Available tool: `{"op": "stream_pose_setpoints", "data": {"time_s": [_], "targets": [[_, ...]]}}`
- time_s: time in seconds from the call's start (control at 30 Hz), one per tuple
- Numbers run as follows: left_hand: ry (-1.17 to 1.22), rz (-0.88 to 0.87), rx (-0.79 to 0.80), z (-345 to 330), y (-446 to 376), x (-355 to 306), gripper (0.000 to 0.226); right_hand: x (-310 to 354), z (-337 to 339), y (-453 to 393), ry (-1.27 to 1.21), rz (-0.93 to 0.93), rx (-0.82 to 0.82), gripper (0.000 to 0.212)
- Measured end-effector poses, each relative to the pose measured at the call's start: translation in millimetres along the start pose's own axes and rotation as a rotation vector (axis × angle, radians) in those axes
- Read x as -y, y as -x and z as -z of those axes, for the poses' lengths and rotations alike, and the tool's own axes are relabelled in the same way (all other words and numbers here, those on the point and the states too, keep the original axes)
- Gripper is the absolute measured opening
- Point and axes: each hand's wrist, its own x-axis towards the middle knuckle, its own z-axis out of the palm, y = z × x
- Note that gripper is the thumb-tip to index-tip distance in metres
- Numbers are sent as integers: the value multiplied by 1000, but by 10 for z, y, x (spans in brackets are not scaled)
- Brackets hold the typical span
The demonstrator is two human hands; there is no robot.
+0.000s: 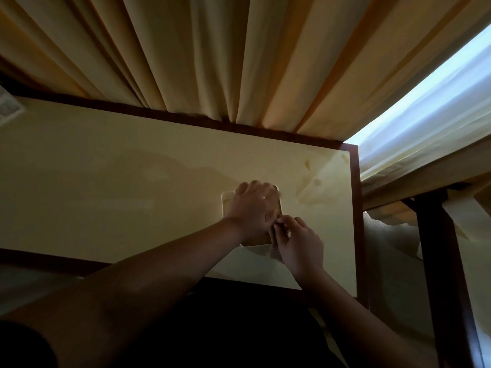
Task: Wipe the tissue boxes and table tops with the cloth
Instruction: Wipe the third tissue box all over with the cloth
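Dim light, head view looking down on the smooth cream table top with dark wood edging (106, 181). The square cream-and-tan tissue box (228, 201) sits toward the table's right side, roughly midway btwn far and near edges. Left hand (252, 208) lies over the box, palm down, fingers curled over its far edge, gripping it. Right hand (297, 245) is tight against the left at the box's near right corner, fingers pinched on a crumpled brownish cloth (276, 249) (coarse-looking weave, mostly hidden by the fingers). Cloth touches the box's near side and hangs to the table surface just below it. Hands together, touching. Glossy wet-looking streaks and small blotches (310, 179) show on the surface near the table's far right corner. Behind the far edge, long pleated yellow-beige fabric curtains (212, 62); w/ a bright strip of window light (425, 102) at right.
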Motion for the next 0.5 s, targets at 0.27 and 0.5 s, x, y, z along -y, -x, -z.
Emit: {"op": "stream_pose_setpoints", "data": {"time_s": [0.27,0.5], "targets": [[-70,8,-46,-211,55,162,25,-8,-25,-34,-38,-1,-15,15],[11,231,165,-348,57,192,78,26,4,-149,-7,32,38,14]]}}
